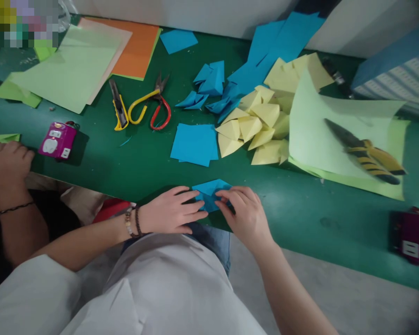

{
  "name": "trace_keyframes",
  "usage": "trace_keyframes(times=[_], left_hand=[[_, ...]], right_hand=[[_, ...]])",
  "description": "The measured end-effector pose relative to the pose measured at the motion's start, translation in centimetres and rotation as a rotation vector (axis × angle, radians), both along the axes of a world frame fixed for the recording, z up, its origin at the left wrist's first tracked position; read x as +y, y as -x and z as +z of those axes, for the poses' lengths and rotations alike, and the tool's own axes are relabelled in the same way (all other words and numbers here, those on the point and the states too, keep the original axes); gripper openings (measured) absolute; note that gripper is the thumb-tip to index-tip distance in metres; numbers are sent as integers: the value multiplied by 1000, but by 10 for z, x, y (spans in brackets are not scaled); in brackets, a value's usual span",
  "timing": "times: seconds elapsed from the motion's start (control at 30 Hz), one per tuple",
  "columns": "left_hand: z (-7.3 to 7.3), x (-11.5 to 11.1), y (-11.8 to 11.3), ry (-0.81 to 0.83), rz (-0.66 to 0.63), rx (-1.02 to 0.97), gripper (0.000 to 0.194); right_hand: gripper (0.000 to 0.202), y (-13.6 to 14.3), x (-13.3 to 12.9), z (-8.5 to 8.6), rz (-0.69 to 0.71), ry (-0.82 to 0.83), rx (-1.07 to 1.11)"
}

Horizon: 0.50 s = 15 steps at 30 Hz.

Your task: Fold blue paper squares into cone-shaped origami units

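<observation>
The left hand [172, 211], fingers spread, touches the blue paper [212, 188]; the right hand [247, 215] pinches it.

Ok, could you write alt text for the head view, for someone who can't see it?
A person's left hand and right hand both touch a folded blue paper at the near edge of a green table. Beyond it lie a stack of blue paper squares, folded yellow paper pieces, scissors and a yellow utility knife.

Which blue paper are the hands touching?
The folded blue piece at the green table's near edge: the fingers of the left hand and right hand are on it. The other blue papers lie farther back, untouched.
</observation>
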State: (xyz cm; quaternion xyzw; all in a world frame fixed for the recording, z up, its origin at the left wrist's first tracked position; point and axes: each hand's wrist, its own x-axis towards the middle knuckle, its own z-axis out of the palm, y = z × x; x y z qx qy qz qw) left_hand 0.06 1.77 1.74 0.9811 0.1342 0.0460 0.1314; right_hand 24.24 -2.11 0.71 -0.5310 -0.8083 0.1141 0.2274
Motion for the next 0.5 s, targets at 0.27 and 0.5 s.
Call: trace_keyframes(times=[0.27,0.5], left_hand=[[0,1,0,6,1,5,50],[3,4,-1,30,-1,23,56]], right_hand=[[10,0,0,1,-3,20,4],[11,1,0,1,-18,30,12]])
